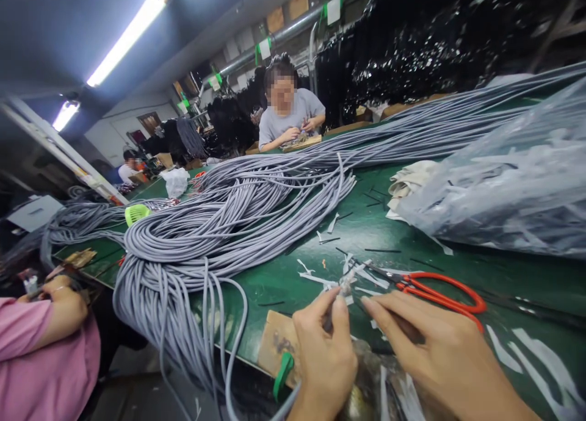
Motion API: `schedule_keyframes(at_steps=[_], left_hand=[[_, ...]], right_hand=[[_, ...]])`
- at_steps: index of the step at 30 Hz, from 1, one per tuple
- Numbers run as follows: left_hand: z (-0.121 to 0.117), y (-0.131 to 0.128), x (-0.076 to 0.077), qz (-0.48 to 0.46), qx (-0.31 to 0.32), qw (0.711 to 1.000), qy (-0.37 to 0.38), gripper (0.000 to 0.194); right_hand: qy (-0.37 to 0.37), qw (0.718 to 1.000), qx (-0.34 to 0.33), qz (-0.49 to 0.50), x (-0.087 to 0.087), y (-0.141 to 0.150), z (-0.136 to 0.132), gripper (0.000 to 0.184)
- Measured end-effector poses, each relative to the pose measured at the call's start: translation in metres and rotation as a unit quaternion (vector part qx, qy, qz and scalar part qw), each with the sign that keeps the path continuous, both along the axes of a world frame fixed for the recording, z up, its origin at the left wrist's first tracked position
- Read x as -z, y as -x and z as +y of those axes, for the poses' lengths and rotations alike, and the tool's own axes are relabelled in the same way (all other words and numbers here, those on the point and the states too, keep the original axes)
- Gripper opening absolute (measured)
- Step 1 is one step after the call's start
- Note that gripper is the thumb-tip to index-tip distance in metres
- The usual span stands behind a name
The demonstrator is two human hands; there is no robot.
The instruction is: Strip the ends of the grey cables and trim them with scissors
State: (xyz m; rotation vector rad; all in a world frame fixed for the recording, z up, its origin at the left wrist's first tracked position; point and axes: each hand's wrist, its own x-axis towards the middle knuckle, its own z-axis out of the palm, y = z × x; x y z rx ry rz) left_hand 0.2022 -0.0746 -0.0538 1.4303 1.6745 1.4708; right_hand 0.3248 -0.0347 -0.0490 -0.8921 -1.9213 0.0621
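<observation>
My left hand [327, 348] is closed in a pinch, thumb against forefinger, on the end of a grey cable [287, 403]. Whitish frayed strands [347, 279] stick out past its fingertips. Just to the right, my right hand [442, 335] has thumb and fingers drawn together; whatever lies between them is too small to make out. Red-handled scissors [442, 287] rest on the table beyond the right hand, blades toward the frayed strands. A wooden block [270, 341] with a green clip [284, 372] sits beside my left hand at the table edge.
A big bundle of grey cables [206, 226] loops across the green table [315, 262] and hangs over its edge. Cut white strips [544, 360] lie about. A clear plastic bag [517, 189] fills the right side. One person [290, 113] works opposite; another in pink [46, 360] sits left.
</observation>
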Motion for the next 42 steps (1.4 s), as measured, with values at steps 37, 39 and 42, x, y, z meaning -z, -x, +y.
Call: schedule_keyframes(at_steps=[37,39,42], left_hand=[[0.0,0.005,0.01,0.04,-0.044,0.998,-0.024,0.028],[-0.001,0.005,0.011,0.035,-0.031,0.999,-0.027,0.034],[-0.002,0.004,0.01,0.037,-0.02,0.999,-0.024,0.037]], right_hand=[[-0.083,0.992,0.08,-0.053,-0.005,-0.007,0.01,0.032],[-0.08,0.993,0.075,-0.052,-0.004,-0.006,0.009,0.032],[-0.091,0.993,0.061,-0.045,-0.003,-0.005,0.008,0.029]])
